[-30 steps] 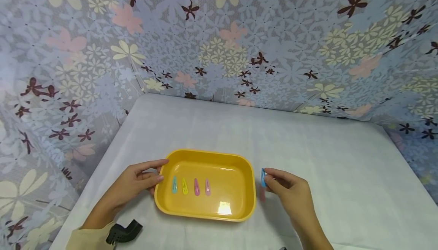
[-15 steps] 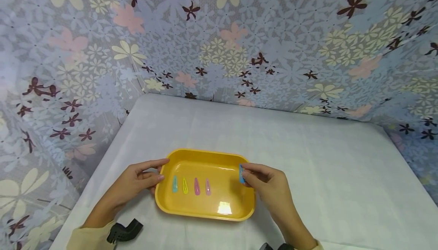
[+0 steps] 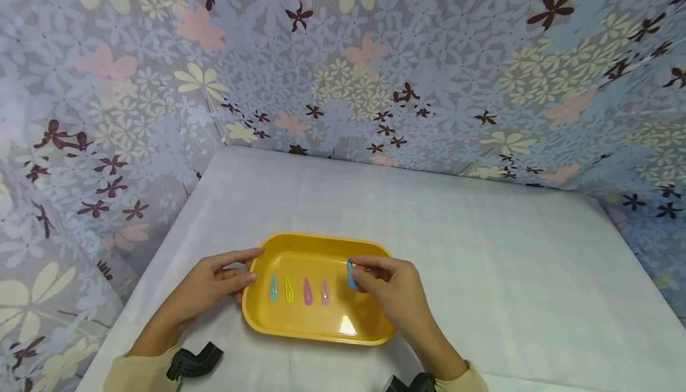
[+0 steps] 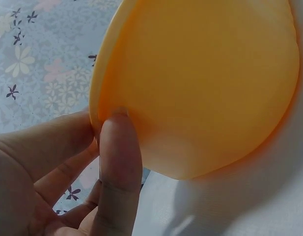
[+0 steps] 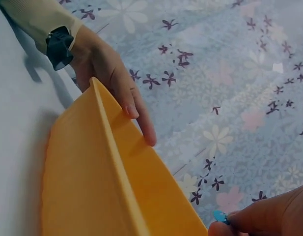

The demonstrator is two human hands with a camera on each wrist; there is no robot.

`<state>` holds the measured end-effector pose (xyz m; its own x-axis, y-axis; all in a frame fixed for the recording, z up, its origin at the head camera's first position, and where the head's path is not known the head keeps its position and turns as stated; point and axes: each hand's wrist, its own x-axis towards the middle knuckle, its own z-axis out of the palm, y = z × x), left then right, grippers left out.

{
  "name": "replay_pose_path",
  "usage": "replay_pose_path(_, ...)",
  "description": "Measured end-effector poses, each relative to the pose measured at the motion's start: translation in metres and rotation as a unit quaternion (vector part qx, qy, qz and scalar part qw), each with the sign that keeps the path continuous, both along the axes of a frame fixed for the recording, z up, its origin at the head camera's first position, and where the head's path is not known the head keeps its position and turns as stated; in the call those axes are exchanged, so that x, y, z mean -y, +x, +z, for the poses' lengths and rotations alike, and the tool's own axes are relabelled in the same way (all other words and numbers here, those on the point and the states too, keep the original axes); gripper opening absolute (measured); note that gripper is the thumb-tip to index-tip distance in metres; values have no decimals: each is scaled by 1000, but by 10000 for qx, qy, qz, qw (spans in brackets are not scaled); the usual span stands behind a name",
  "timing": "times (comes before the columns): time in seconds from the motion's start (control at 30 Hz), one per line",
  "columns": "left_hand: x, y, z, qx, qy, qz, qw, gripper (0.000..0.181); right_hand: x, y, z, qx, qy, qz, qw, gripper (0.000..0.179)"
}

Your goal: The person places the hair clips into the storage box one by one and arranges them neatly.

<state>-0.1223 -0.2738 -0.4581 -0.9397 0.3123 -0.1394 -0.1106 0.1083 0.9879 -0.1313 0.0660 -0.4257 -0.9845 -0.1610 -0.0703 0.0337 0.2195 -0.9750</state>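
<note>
A yellow tray (image 3: 370,333) lies on the white-covered table. Inside it a row of snap hair clips stands side by side: a teal clip (image 3: 273,288), a yellow clip (image 3: 289,290), a magenta clip (image 3: 308,291) and a pink clip (image 3: 324,292). At the tray's left end my left hand (image 3: 220,279) grips the rim between thumb and fingers, its thumb (image 4: 121,152) against the wall in the left wrist view. Over the tray's right half, my right hand (image 3: 393,288) pinches a blue hair clip (image 3: 351,273), held upright; its tip (image 5: 220,217) shows in the right wrist view.
White cloth (image 3: 514,279) covers the table around the tray. A floral curtain (image 3: 343,64) rises behind the table and along its left side. Black wrist mounts (image 3: 194,362) sit at both sleeve cuffs.
My right hand has moved left with the blue hair clip, from beside the tray's right end to over its inside. The left hand and the clips in the tray stay in place.
</note>
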Motion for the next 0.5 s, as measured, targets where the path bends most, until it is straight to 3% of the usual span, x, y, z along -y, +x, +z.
replay_pose_path(0.23, 0, 1, -5, -16, -30, -51, 10000, 57, 11, -4, -4, -643, 988, -8, 9930, 16)
replay_pose_path(0.5, 1, 0, -4, -14, -113, -48, 9999, 57, 19, -5, -8, -1204, 1662, 121, 9786, 14)
